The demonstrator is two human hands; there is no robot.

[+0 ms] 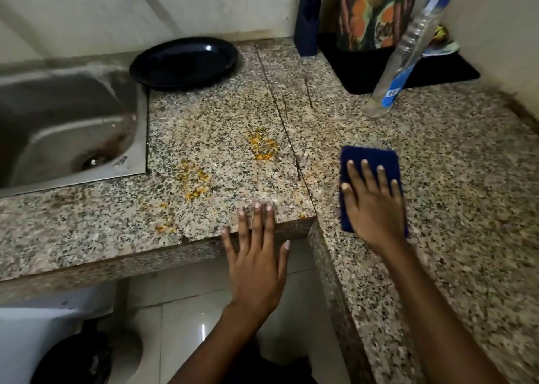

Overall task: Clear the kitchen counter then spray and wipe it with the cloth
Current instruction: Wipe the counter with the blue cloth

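We're pressing the cloth (368, 161) flat onto the table (452, 179) with the right hand (374, 205), palm down, fingers (364, 170) spread out and released over the top of it, not clenched around it. It's sitting on the right-hand slab, just right of the seam. The left hand (256, 255) is resting open on the front edge of the other slab, holding nothing, just bracing us.

So we're looking to be in the wiping stage. The orange mess (262, 145) is sitting left of the seam, with more specks (194, 179) trailing toward the front edge, well apart from the cloth for now. Probably worth working the cloth across the seam and dragging everything one way, toward the sink (67, 126), rather than scrubbing circles and smearing it around. Keeping the palm flat and the pressure even is helping, since dried bits usually need a couple of firm passes.

The spray bottle (399, 71) is standing behind the cloth, near the black mat (431, 72), so we're steering clear of knocking it. The plate (183, 62) is lying by the sink at the back, so the clearing isn't fully done, we'd guess.
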